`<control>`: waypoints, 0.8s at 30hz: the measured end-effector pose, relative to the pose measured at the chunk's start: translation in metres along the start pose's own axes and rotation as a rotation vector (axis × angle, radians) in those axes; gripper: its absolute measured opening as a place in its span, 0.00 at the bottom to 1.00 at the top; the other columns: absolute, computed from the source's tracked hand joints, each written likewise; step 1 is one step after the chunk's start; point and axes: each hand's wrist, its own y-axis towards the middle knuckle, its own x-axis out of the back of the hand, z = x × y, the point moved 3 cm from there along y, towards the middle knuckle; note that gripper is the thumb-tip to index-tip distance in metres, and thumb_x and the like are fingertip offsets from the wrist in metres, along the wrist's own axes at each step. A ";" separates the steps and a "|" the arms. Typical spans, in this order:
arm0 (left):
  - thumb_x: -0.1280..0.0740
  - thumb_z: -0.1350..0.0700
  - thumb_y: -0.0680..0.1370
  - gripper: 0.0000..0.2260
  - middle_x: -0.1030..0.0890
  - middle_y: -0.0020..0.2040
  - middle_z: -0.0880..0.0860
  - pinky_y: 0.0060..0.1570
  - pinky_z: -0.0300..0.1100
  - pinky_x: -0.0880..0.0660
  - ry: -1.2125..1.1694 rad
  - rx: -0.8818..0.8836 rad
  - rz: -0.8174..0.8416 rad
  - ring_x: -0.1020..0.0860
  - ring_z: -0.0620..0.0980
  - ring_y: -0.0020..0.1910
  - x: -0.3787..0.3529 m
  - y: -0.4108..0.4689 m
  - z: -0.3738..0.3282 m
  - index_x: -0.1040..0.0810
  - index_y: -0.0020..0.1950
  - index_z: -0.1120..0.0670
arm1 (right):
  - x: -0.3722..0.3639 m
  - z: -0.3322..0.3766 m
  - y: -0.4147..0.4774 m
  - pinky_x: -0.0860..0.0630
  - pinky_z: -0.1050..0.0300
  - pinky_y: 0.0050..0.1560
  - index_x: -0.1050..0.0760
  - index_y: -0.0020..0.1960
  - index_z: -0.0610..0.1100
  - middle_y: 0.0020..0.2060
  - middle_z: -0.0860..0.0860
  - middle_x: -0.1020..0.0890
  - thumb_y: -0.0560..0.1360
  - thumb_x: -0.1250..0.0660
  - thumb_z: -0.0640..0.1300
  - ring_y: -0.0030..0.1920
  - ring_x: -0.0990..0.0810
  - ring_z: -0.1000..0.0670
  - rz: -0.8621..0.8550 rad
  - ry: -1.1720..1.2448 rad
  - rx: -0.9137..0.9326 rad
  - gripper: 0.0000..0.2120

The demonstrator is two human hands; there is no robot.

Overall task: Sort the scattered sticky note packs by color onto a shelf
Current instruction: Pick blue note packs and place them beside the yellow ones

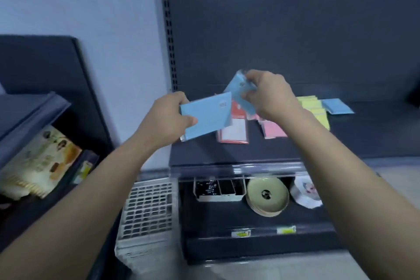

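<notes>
From the left, the left hand (168,113) is closed on a blue pack (205,118), gripping the pack's left end with the thumb on the top face. The pack hangs above the shelf (375,134), its long side going from left to right and rising a little to the right. Under its right edge the red packs (233,129) lie on the shelf. Just to the right, the right hand (268,95) pinches a second blue pack (238,88) with curled fingers. This one stands steep, its upper corner toward the far wall, and its lower part comes very near the first pack, but the blur hides whether they touch. Below the right wrist lie the pink packs (273,130), then the yellow packs (311,102), and farthest right the blue pile (338,107), flat on the shelf. So the place for blue, I judge, lies to the right of both hands, past pink and yellow. The right hand is the nearer one, and the left would have to cross over the other colours
</notes>
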 end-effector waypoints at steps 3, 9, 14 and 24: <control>0.31 0.60 0.72 0.08 0.24 0.41 0.54 0.35 0.44 0.31 -0.022 -0.071 0.087 0.24 0.54 0.39 -0.070 0.018 -0.066 0.30 0.40 0.56 | 0.045 -0.085 -0.008 0.25 0.49 0.50 0.25 0.61 0.49 0.52 0.41 0.19 0.75 0.36 0.40 0.51 0.22 0.37 -0.071 -0.015 -0.096 0.15; 0.30 0.60 0.72 0.10 0.22 0.43 0.54 0.41 0.49 0.23 -0.089 -0.167 0.213 0.20 0.56 0.43 -0.206 0.048 -0.187 0.30 0.39 0.51 | 0.121 -0.255 -0.029 0.26 0.50 0.49 0.28 0.66 0.50 0.53 0.40 0.21 0.74 0.40 0.35 0.52 0.23 0.37 -0.153 -0.097 -0.308 0.22; 0.30 0.58 0.73 0.06 0.22 0.41 0.54 0.41 0.47 0.24 -0.060 -0.183 0.294 0.19 0.55 0.40 -0.276 0.069 -0.235 0.27 0.44 0.54 | 0.145 -0.337 -0.030 0.25 0.50 0.49 0.31 0.69 0.50 0.56 0.39 0.22 0.74 0.44 0.33 0.53 0.24 0.36 -0.156 -0.094 -0.363 0.26; 0.31 0.61 0.75 0.06 0.23 0.46 0.54 0.40 0.46 0.24 -0.083 -0.150 0.423 0.19 0.54 0.38 -0.378 0.146 -0.259 0.28 0.46 0.54 | 0.145 -0.431 0.007 0.29 0.53 0.41 0.30 0.57 0.40 0.50 0.38 0.22 0.74 0.42 0.33 0.45 0.26 0.39 -0.116 -0.092 -0.399 0.13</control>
